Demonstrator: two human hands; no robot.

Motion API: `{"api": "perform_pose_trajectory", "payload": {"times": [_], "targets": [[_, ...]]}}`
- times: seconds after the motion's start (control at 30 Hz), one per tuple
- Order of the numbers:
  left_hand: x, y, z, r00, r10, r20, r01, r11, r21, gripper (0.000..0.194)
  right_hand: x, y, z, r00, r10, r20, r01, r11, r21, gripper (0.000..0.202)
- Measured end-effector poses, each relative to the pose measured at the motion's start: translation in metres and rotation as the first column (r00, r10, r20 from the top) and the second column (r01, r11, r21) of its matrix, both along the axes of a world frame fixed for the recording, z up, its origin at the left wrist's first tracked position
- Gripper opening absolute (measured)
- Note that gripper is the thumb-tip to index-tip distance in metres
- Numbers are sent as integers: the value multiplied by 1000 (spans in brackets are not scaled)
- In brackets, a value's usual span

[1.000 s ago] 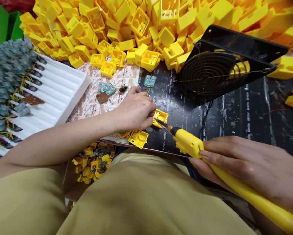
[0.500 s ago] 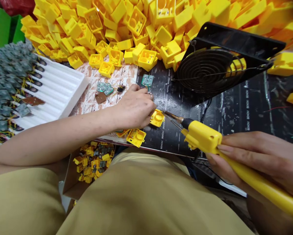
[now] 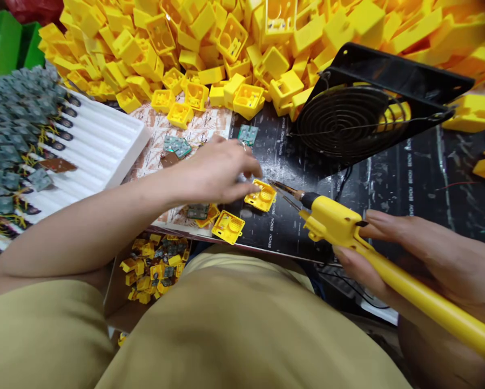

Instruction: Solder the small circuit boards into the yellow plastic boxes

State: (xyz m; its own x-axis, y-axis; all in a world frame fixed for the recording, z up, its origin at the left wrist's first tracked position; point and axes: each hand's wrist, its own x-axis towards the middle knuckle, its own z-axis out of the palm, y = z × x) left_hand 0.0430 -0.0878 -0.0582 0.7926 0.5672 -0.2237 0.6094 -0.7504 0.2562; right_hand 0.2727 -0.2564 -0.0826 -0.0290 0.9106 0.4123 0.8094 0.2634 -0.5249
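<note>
My left hand (image 3: pixel 222 168) is over the bench with its fingers apart, its fingertips beside a small yellow casing (image 3: pixel 261 196). Whether they touch it is hard to tell. In my right hand (image 3: pixel 424 259) is a yellow soldering iron (image 3: pixel 335 219), whose metal tip points left, close to that casing. A second open casing (image 3: pixel 228 227) lies near the bench's front edge, with a dark circuit board (image 3: pixel 197 211) to its left. Behind my left hand is a green circuit board (image 3: pixel 248 134). More boards (image 3: pixel 176 145) lie left of it.
A black fan (image 3: pixel 343 119) stands at the back right. Yellow housings (image 3: pixel 145 54) are heaped along the back. At left, a white foam tray (image 3: pixel 105 135) adjoins piled grey-green boards (image 3: pixel 15 124). A box of yellow parts (image 3: pixel 153 270) sits below the bench edge.
My left hand has spread its fingers and shifted left from the casing, which shows more fully. The index finger of my right hand has lifted a little off the iron.
</note>
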Motion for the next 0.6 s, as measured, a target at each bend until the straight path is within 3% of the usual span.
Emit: {"api": "perform_pose_trajectory", "payload": {"times": [0.07, 0.13, 0.23, 0.33, 0.4, 0.6], "targets": [[-24, 9, 2, 976, 128, 175, -115, 990, -84, 29, 1, 0, -1, 1000, -14, -12, 14, 1000, -22, 41], [-48, 13, -1, 945, 225, 236, -196, 970, -141, 32, 2, 0, -1, 1000, -15, -17, 14, 999, -38, 35], [-67, 6, -14, 947, 220, 234, -204, 975, -89, 30, 1, 0, -1, 1000, -3, 1, 3, 1000, -16, 32], [-56, -6, -28, 936, 189, 298, -194, 981, -12, 23, -3, -1, -3, 1000, 2, 25, -3, 1000, 18, 35], [-39, -9, -32, 933, 177, 313, -173, 984, -42, 20, -5, -2, -4, 1000, 2, 31, -2, 1000, 25, 35], [-1, -6, -34, 968, 225, 111, -216, 972, -90, 17, 1, 1, -1, 1000, -11, 13, 11, 1000, 13, 30]]}}
